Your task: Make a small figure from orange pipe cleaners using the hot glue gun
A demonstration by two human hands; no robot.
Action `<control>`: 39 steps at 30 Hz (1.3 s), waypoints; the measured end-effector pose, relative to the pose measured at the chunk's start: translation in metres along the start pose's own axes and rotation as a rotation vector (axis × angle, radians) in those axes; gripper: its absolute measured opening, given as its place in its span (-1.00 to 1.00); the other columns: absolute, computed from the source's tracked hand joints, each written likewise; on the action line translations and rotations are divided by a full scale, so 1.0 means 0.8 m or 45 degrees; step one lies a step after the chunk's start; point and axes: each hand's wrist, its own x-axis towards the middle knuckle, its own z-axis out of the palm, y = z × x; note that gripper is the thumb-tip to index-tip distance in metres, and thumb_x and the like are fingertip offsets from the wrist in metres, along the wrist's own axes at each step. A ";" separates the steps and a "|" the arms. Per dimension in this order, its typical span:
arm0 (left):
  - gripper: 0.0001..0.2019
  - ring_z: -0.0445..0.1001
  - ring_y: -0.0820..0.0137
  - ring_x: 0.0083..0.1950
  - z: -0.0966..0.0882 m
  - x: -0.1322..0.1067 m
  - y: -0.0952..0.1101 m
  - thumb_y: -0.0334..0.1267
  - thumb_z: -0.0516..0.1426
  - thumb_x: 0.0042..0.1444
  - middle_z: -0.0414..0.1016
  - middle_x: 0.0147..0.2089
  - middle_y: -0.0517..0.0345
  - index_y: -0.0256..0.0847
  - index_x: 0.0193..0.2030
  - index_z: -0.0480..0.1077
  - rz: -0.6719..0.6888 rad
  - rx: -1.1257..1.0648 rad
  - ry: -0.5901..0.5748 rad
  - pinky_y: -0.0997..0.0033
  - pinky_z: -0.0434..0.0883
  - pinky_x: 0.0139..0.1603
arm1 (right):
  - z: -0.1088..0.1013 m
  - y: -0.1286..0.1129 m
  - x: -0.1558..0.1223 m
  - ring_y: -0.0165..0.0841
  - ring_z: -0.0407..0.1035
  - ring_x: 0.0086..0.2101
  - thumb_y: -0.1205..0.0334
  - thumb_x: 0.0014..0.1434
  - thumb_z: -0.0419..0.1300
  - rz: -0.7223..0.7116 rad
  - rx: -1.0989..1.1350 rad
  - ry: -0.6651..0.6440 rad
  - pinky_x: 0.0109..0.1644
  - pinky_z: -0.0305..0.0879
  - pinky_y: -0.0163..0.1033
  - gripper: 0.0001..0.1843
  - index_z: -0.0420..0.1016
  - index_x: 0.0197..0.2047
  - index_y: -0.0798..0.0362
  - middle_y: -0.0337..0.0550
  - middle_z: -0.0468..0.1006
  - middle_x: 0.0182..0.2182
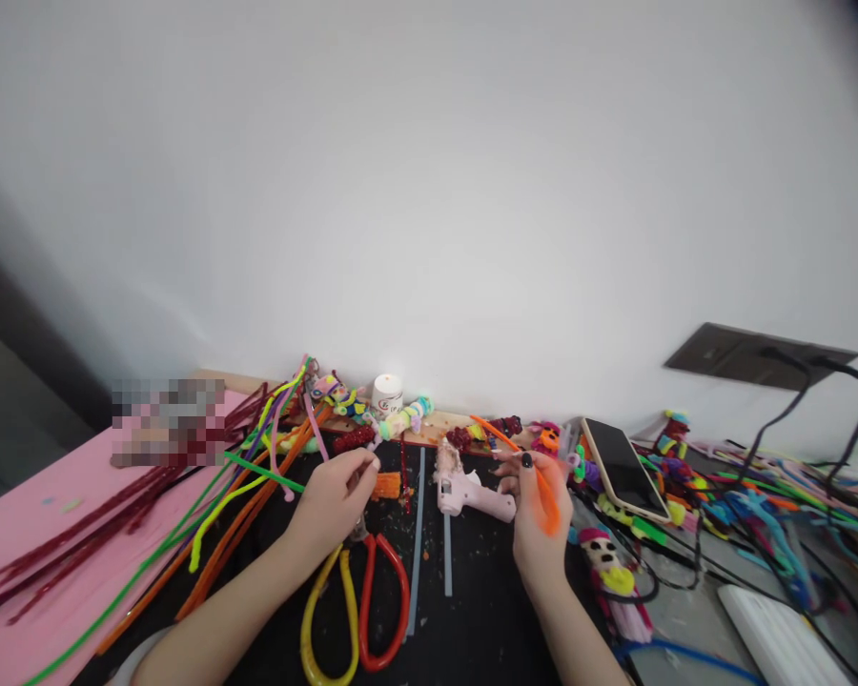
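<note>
My right hand (536,548) is closed around an orange pipe cleaner (547,500), whose thin end points up and left past the fingers. The fingers of my left hand (333,505) are pinched together; whatever is between them, if anything, is too small to make out. Just right of that hand lies a short orange bundle (386,486). Below it are scissors with one yellow and one red handle (384,600), their blades mostly hidden by my hand. A pale pink glue gun (468,495) lies between my hands, and two translucent glue sticks (448,557) rest nearby on the black mat.
Long pipe cleaners (214,534) spread over the pink surface (35,519) at left. A white paper cup (387,393) stands by the wall. At right are a phone (625,467), a small pipe-cleaner figure (611,576), a white power strip (779,634) and cables from a wall outlet (736,354).
</note>
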 end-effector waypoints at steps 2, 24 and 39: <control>-0.77 0.30 0.41 -0.51 0.001 0.001 0.001 -0.19 0.01 0.18 0.39 -0.51 0.21 -0.23 -0.38 0.42 -0.018 -0.064 0.029 0.47 0.25 -0.45 | 0.005 -0.003 -0.002 -0.30 0.45 -0.44 0.06 0.22 0.09 0.068 0.111 -0.087 -0.44 0.35 -0.24 -0.79 0.32 -0.25 0.03 -0.02 0.58 -0.31; -0.75 0.31 0.50 -0.61 0.009 -0.007 0.019 -0.12 0.13 0.11 0.34 -0.65 0.27 -0.26 -0.45 0.39 -0.285 -0.884 -0.127 0.51 0.30 -0.54 | 0.029 -0.006 -0.030 -0.51 0.16 -0.74 -0.01 0.15 0.12 0.529 0.058 -0.830 -0.67 -0.09 -0.42 -0.70 0.46 -0.34 0.06 -0.27 0.51 -0.67; -0.67 0.25 0.54 -0.58 0.014 -0.014 0.015 -0.11 0.12 0.14 0.30 -0.61 0.31 -0.25 -0.56 0.25 -0.235 -0.909 -0.483 0.54 0.19 -0.50 | 0.028 0.000 -0.033 -0.49 0.30 -0.73 0.24 -0.02 0.27 0.585 0.076 -0.942 -0.68 0.08 -0.42 -0.91 0.44 -0.43 0.04 -0.26 0.58 -0.60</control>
